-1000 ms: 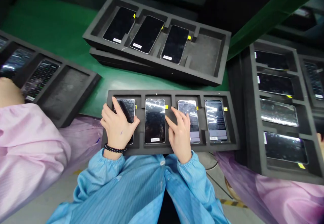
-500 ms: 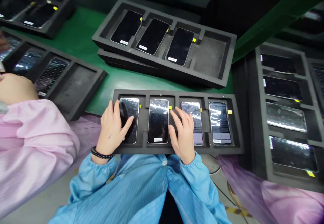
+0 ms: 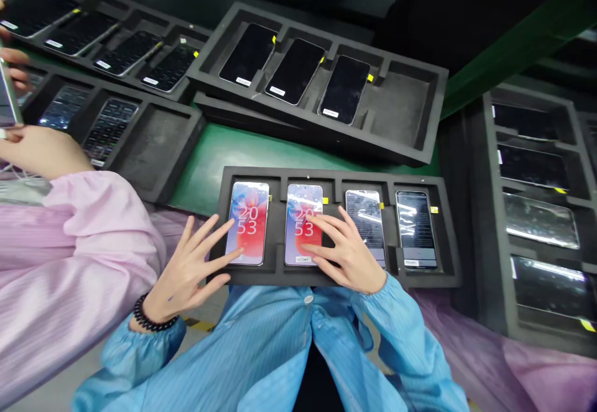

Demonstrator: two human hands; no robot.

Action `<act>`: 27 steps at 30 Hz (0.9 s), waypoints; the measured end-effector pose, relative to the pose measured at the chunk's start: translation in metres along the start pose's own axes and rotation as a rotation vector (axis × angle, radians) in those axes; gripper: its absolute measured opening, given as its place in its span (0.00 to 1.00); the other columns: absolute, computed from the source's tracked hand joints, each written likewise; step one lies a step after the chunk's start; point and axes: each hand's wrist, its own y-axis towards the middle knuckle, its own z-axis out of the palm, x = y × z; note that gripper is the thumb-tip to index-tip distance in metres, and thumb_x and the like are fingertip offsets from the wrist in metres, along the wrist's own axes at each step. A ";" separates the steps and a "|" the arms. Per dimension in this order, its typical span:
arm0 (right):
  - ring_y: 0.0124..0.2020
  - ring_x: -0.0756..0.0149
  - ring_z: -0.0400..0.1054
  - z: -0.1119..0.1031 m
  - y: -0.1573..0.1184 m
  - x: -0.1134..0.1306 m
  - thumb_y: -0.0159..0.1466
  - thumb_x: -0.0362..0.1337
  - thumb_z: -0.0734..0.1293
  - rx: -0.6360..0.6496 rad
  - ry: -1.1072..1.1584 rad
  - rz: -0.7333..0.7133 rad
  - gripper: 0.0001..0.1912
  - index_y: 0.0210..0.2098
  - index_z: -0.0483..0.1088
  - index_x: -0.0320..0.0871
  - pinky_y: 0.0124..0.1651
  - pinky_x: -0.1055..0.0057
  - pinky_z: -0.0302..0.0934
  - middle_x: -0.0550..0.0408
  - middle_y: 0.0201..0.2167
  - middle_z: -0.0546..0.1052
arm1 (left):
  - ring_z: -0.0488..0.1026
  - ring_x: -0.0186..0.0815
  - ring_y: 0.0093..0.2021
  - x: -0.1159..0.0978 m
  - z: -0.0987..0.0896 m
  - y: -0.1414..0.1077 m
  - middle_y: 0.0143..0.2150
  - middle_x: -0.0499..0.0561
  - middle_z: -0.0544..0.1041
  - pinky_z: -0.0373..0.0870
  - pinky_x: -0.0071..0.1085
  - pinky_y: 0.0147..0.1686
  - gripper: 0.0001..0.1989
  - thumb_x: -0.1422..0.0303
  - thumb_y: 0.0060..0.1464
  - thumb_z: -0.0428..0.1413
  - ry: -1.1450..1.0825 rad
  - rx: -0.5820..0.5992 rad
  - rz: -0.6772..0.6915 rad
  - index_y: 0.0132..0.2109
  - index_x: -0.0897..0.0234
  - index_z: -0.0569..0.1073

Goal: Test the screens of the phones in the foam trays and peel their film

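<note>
A black foam tray lies before me with a row of smartphones in its compartments. My left hand is open, fingers spread, its fingertips over the left edge of the leftmost phone. My right hand is open too, its fingertips over the second phone. Both of these screens are lit and show 20 53 on a blue and red picture. The third phone, partly behind my right hand, and the rightmost phone show dark screens with lines of text. Neither hand holds anything.
Behind my tray, a stacked foam tray carries three dark phones. More phone trays stand at the left and in a tray at the right. On the left, a co-worker's hand and pink sleeve reach in beside a phone.
The two left screens have gone from dark to lit. My left hand has drawn back left and down; my right hand has tilted leftward over the second phone. The view has shifted slightly.
</note>
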 end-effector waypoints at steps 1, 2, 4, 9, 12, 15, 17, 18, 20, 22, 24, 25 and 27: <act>0.66 0.55 0.61 0.000 0.001 -0.002 0.71 0.39 0.61 0.014 -0.006 0.004 0.14 0.48 0.79 0.52 0.72 0.38 0.45 0.50 0.67 0.66 | 0.46 0.52 0.76 0.003 0.003 0.001 0.75 0.48 0.53 0.42 0.65 0.71 0.22 0.62 0.62 0.51 -0.008 0.019 0.002 0.61 0.43 0.72; 0.66 0.54 0.61 0.000 0.002 -0.004 0.72 0.39 0.61 0.028 -0.030 0.030 0.14 0.49 0.78 0.52 0.72 0.38 0.46 0.50 0.67 0.66 | 0.46 0.52 0.76 0.006 0.006 0.002 0.75 0.48 0.53 0.42 0.65 0.71 0.22 0.61 0.62 0.50 -0.014 0.034 -0.010 0.63 0.43 0.71; 0.66 0.52 0.60 0.000 0.004 -0.008 0.73 0.40 0.59 0.032 -0.115 0.127 0.17 0.55 0.75 0.48 0.71 0.36 0.46 0.45 0.68 0.65 | 0.44 0.53 0.76 0.010 0.010 0.009 0.76 0.50 0.49 0.41 0.64 0.71 0.25 0.59 0.64 0.48 -0.015 0.039 -0.078 0.67 0.45 0.66; 0.68 0.50 0.58 -0.004 0.011 -0.007 0.74 0.43 0.55 -0.066 -0.215 0.285 0.24 0.65 0.64 0.41 0.71 0.38 0.46 0.39 0.70 0.61 | 0.40 0.55 0.77 0.006 0.012 0.033 0.77 0.54 0.45 0.35 0.63 0.72 0.30 0.54 0.67 0.38 -0.038 -0.132 -0.246 0.72 0.55 0.58; 0.68 0.51 0.57 -0.003 0.013 -0.002 0.74 0.43 0.55 -0.050 -0.200 0.294 0.23 0.66 0.63 0.45 0.72 0.39 0.44 0.43 0.70 0.61 | 0.40 0.55 0.77 0.000 0.013 0.042 0.77 0.54 0.47 0.34 0.63 0.72 0.30 0.53 0.67 0.37 -0.040 -0.150 -0.267 0.70 0.54 0.61; 0.68 0.50 0.57 0.002 0.013 0.002 0.74 0.44 0.57 -0.008 -0.212 0.296 0.24 0.65 0.64 0.43 0.72 0.38 0.44 0.42 0.71 0.60 | 0.41 0.54 0.77 -0.001 0.017 0.042 0.77 0.54 0.46 0.35 0.64 0.72 0.28 0.56 0.67 0.40 -0.026 -0.110 -0.249 0.70 0.55 0.61; 0.68 0.50 0.58 0.004 0.010 0.003 0.74 0.43 0.58 -0.002 -0.222 0.286 0.22 0.63 0.67 0.43 0.72 0.36 0.44 0.41 0.70 0.60 | 0.41 0.55 0.77 0.002 0.017 0.037 0.77 0.56 0.46 0.35 0.65 0.71 0.27 0.59 0.66 0.44 -0.010 -0.098 -0.226 0.69 0.55 0.63; 0.67 0.50 0.59 0.004 0.009 0.003 0.74 0.42 0.58 -0.003 -0.211 0.274 0.21 0.61 0.69 0.43 0.71 0.36 0.45 0.41 0.69 0.62 | 0.41 0.54 0.77 0.003 0.017 0.033 0.76 0.55 0.47 0.34 0.65 0.71 0.25 0.60 0.66 0.45 -0.012 -0.096 -0.196 0.68 0.55 0.65; 0.65 0.53 0.62 0.000 0.005 0.005 0.73 0.40 0.58 -0.008 -0.142 0.224 0.17 0.51 0.77 0.45 0.72 0.38 0.46 0.45 0.66 0.68 | 0.44 0.53 0.76 0.005 0.014 0.026 0.75 0.53 0.54 0.35 0.65 0.72 0.21 0.62 0.65 0.46 -0.057 -0.105 -0.097 0.61 0.54 0.73; 0.62 0.57 0.66 -0.006 0.002 0.005 0.73 0.38 0.58 -0.022 -0.037 0.160 0.18 0.37 0.79 0.46 0.71 0.43 0.50 0.50 0.60 0.74 | 0.49 0.52 0.75 0.005 0.009 0.022 0.72 0.52 0.60 0.37 0.64 0.72 0.20 0.61 0.66 0.44 -0.132 -0.135 0.010 0.52 0.55 0.79; 0.59 0.59 0.68 -0.012 0.001 0.005 0.73 0.37 0.58 -0.054 0.038 0.131 0.21 0.29 0.77 0.45 0.70 0.46 0.54 0.53 0.55 0.78 | 0.53 0.51 0.74 0.002 0.005 0.022 0.70 0.51 0.64 0.40 0.63 0.72 0.24 0.58 0.67 0.40 -0.187 -0.194 0.062 0.47 0.56 0.80; 0.58 0.60 0.69 -0.014 0.002 0.004 0.73 0.36 0.58 -0.078 0.051 0.138 0.21 0.29 0.76 0.45 0.69 0.47 0.55 0.53 0.54 0.78 | 0.54 0.51 0.74 0.000 0.004 0.024 0.70 0.51 0.65 0.41 0.63 0.72 0.25 0.57 0.68 0.38 -0.198 -0.222 0.060 0.47 0.55 0.80; 0.58 0.59 0.68 -0.015 0.006 0.001 0.74 0.36 0.57 -0.126 0.036 0.183 0.20 0.32 0.77 0.45 0.69 0.47 0.55 0.52 0.54 0.78 | 0.55 0.50 0.73 -0.005 0.004 0.031 0.70 0.51 0.65 0.40 0.63 0.72 0.27 0.56 0.68 0.36 -0.194 -0.273 0.013 0.50 0.54 0.79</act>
